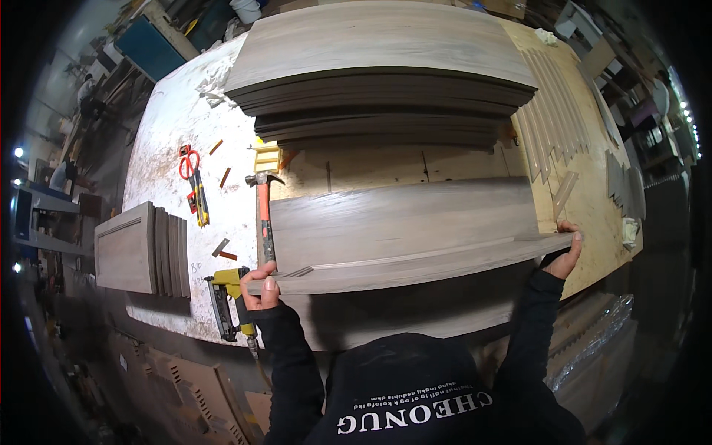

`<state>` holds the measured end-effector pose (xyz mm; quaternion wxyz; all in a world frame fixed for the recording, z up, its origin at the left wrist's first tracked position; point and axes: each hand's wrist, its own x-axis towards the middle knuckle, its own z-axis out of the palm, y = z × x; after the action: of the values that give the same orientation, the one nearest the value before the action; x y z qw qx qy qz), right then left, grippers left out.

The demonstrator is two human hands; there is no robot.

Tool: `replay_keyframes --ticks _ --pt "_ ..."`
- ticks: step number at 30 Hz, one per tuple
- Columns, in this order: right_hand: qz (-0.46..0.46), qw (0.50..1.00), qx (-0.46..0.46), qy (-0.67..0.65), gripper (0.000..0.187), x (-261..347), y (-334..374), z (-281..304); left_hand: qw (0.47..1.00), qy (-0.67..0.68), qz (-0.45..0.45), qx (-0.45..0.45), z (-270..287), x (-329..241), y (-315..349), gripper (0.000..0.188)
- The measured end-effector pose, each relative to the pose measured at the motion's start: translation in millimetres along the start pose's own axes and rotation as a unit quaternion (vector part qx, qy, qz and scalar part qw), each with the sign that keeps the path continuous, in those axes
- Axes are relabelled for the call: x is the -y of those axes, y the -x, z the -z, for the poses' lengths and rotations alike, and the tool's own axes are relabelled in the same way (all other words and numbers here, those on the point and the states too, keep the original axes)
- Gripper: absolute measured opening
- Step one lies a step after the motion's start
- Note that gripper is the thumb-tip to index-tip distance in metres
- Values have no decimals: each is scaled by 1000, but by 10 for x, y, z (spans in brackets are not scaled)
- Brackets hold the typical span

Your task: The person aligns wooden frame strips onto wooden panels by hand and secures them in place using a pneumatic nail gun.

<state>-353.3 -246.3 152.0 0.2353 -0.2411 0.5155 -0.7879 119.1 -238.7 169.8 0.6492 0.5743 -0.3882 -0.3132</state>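
Note:
A long grey wood-grain panel with a raised, frame-like border (423, 268) is held up by its two ends, tilted so that one long edge faces me. My left hand (262, 289) grips its left end, thumb on the near side. At the other end my right hand (567, 252) is closed round the corner. Beneath and beyond it lies a flat grey board (400, 215) on the worktable. A hammer with an orange-red handle (264, 211) rests just beyond my left hand. Beside that hand is a yellow-green nail gun (236, 297) with a hose attached.
Stacked grey panels (386, 44) fill the table's far side. Smaller framed panels (126, 256) stand at the left edge. Red-handled scissors (190, 167) and a yellow tray (267, 157) lie left of centre; wooden strips (552, 111) lie at right.

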Motion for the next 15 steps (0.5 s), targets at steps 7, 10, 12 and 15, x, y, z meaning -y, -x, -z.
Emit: replay_keyframes --ticks 7,10,12,15 --pt "63 995 14 81 28 60 -96 35 997 33 -35 64 132 216 -99 37" --pt "269 877 70 392 32 537 37 -282 993 81 7 82 172 199 -124 38" --pt "330 689 285 579 40 990 253 -653 985 123 46 112 210 167 -87 37" --pt "122 579 580 560 50 1244 678 -1213 971 142 76 178 384 187 -74 37"
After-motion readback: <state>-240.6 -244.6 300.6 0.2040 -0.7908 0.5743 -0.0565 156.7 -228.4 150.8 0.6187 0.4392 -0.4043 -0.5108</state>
